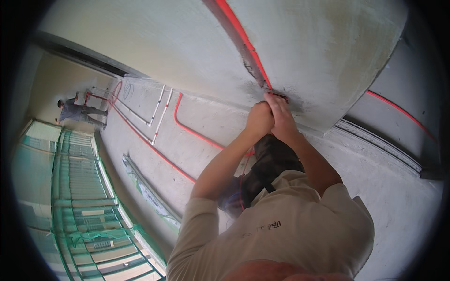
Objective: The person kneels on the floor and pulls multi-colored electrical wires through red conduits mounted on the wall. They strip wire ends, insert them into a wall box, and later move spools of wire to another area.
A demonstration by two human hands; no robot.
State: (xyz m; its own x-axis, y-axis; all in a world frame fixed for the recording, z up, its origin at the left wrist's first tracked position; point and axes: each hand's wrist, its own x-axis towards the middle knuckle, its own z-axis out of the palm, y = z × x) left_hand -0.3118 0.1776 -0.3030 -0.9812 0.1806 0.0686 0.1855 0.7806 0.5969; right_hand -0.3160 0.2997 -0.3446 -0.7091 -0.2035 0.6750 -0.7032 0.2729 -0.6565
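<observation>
My left hand (259,119) is curled beside my right hand (282,114), and the two touch. Both are up against the plaster wall (316,59) at a red recessed electrical box (283,97), of which only the upper edge shows. My right fingers lie over that edge. Whatever sits inside my hands is hidden by them. A red conduit (254,52) runs down a cut chase (242,47) in the wall and ends at the box. Around the box the plaster looks darker and rough.
Red conduit (197,131) and white pipes (161,116) run along the concrete floor (207,116). A long plastic-wrapped bundle (151,195) lies near the window with green netting (84,210). Another person (75,110) stands at the far wall. A metal door track (379,145) lies at right.
</observation>
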